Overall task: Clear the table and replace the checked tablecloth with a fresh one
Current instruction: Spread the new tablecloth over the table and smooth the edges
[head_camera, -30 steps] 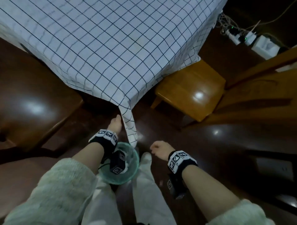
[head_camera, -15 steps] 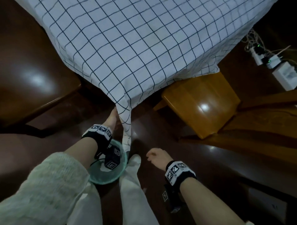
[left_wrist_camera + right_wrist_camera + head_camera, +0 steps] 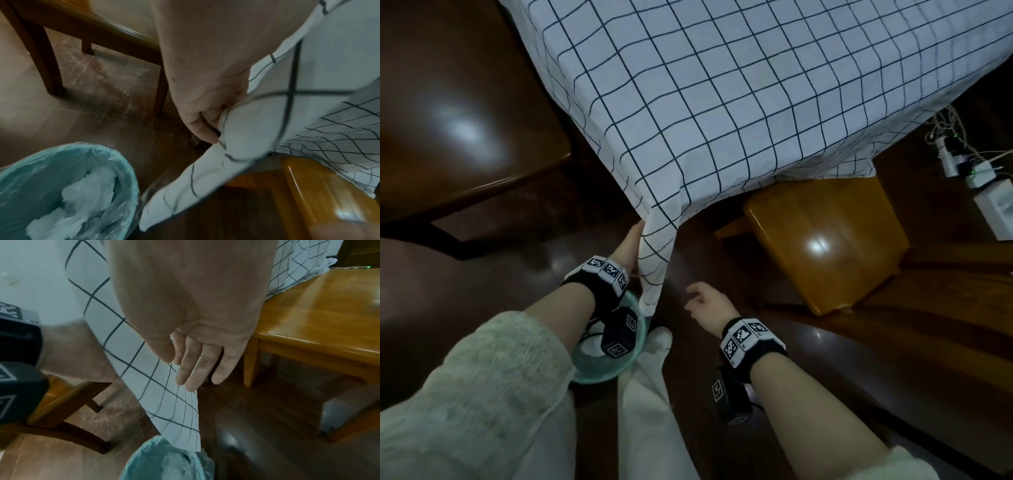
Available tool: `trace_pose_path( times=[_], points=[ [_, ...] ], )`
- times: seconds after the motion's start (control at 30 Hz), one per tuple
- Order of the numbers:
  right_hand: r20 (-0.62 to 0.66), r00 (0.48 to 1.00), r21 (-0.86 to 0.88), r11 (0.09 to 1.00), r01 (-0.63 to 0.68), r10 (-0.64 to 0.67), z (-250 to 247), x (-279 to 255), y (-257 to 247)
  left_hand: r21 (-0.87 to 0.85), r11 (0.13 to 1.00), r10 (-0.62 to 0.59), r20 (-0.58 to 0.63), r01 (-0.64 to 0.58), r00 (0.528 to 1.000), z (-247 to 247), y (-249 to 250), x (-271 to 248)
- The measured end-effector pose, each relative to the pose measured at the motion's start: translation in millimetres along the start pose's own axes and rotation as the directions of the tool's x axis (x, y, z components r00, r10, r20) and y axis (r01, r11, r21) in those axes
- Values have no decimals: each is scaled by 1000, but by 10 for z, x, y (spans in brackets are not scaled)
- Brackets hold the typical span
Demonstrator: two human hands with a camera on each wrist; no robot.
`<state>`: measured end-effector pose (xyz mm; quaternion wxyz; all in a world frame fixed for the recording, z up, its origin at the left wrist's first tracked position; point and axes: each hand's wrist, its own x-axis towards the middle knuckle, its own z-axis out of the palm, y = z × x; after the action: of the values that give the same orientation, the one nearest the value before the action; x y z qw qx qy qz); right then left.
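Left hand (image 3: 627, 251) grips one checked tablecloth (image 3: 722, 102); right hand (image 3: 705, 305) free.

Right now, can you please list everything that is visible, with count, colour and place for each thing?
tablecloth: one, white with dark checks, over the table, one corner hanging down
bin: one, teal liner with crumpled white paper, on the floor below the hanging corner
stool: one, light wood, right of the corner
chair: one, dark brown, left of the table
power strips: white, with cables, far right on the floor
left hand: grips the hanging corner
right hand: fingers straight, holding nothing
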<state>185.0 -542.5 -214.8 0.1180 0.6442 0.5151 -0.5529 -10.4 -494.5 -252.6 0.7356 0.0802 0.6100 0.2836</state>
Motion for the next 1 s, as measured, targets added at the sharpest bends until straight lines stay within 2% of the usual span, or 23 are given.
trace_pose_path(
  times=[0.07, 0.13, 0.23, 0.33, 0.47, 0.6, 0.83, 1.0],
  points=[
    [9, 1000, -7, 1000, 2, -2, 7, -36, -34, -25, 999, 30, -10, -30, 999, -35, 11, -95],
    [11, 1000, -14, 1000, -1, 1, 26, -94, -43, -56, 995, 80, -67, -84, 995, -92, 18, -237],
    [21, 1000, -23, 1000, -20, 21, 70, -199, -60, -171, 980, 76, -145, -100, 987, -260, -19, -373],
    [13, 999, -37, 999, -30, 30, 118, -293, -124, -204, 965, 121, -214, -166, 969, -502, -80, -523],
    [-38, 999, -34, 999, -9, 8, 184, -438, -337, -221, 958, 139, -208, -185, 968, -684, -170, -803],
    [-161, 986, -13, 999, 46, -48, 234, -637, -638, -224, 965, 94, -193, -137, 977, -778, -228, -1024],
    [-241, 962, 18, 990, 138, -129, 385, -778, -1036, -145, 969, 158, -269, -202, 950, -989, -271, -1344],
    [-294, 946, 95, 981, 170, -136, 436, -848, -1233, 71, 960, 281, -261, -272, 924, -1072, -272, -1453]
  ],
)
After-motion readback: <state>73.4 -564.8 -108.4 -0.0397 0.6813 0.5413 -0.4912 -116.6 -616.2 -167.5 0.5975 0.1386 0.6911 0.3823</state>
